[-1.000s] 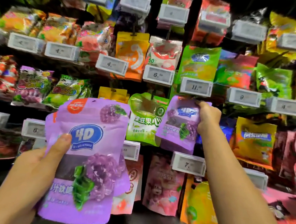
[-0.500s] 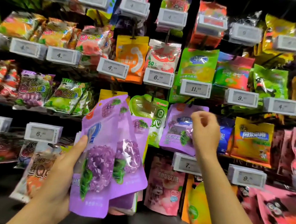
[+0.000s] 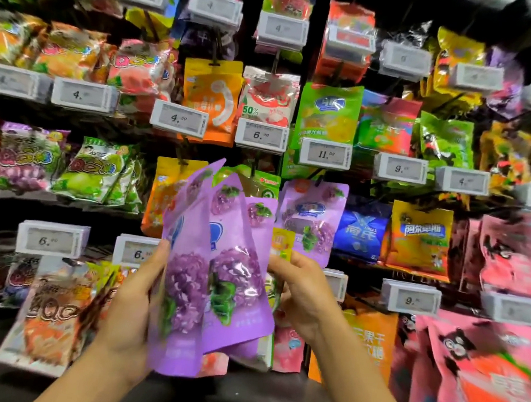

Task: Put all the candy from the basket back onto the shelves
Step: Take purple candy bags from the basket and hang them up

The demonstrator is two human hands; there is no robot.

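Note:
I hold a fanned stack of purple grape candy bags (image 3: 214, 280) in front of the shelves. My left hand (image 3: 132, 311) grips the stack from its left side, thumb on the front bag. My right hand (image 3: 304, 292) touches the stack's right edge, fingers curled on the rear bags, where a small yellow packet (image 3: 282, 244) shows. A matching purple grape bag (image 3: 312, 221) hangs on its peg just behind, above my right hand. The basket is out of view.
Pegs and shelves full of hanging candy bags fill the wall, with white price tags (image 3: 325, 154) in front of each row. A blue bag (image 3: 360, 229) and a yellow bag (image 3: 419, 238) hang right of the purple one. A dark ledge (image 3: 238, 399) runs below.
My right hand let go of the purple bag hung on the peg and came down to the stack. My left hand turned the stack so the bags fan out.

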